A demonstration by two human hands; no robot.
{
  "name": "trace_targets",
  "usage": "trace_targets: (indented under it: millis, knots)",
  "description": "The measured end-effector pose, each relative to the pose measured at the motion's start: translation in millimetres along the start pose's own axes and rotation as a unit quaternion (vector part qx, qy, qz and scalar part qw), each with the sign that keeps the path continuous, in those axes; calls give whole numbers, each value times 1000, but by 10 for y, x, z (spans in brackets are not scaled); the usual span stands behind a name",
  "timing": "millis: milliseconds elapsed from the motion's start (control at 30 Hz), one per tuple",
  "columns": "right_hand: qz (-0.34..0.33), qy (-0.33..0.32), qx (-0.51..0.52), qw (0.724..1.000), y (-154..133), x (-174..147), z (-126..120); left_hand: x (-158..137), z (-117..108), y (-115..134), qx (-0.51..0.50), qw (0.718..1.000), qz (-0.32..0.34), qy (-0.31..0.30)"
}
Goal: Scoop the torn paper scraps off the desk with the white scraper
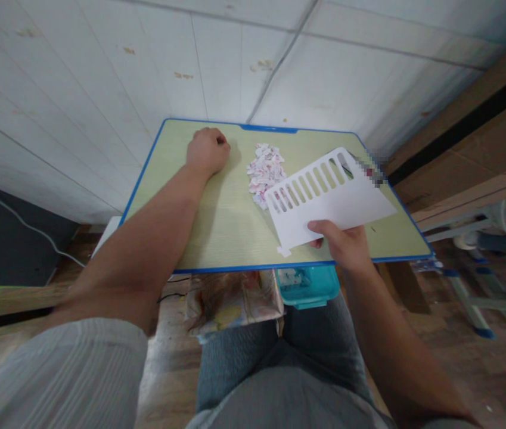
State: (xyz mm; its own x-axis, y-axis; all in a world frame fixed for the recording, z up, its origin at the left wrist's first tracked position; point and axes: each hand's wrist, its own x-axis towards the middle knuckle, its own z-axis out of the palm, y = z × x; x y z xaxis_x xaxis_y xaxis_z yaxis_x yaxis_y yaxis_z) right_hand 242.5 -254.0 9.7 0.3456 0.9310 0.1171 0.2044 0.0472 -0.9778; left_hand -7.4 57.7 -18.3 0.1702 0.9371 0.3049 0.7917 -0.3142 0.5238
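My right hand (346,244) pinches the lower edge of a white card (328,208), thumb on top. A row of rounded slots is cut along the card's far side, and the card is tilted above the table. It overlaps the right side of a heap of small torn paper pieces (265,170), white with pink marks. On the left, my left hand (208,152) rests near the table's far edge, fingers curled closed; whatever may be inside is hidden. A small white scrap (283,251) lies just below the card's near left corner.
The pale folding table (230,238) has a blue rim and stands against a white panelled wall (158,71). Under its front edge are a turquoise plastic box (309,286) and a patterned bag (235,301). Cardboard boxes (471,137) rise at the right. A blurred-out item lies by the right edge.
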Motion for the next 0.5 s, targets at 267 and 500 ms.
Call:
trace_targets:
  millis: [267,500]
  knots:
    - [3,90,46,995,254,110,-143,11,36,-14,3,1000,3,13]
    - [10,107,36,994,332,65,-257,19,50,-20,-2,1000,2,19]
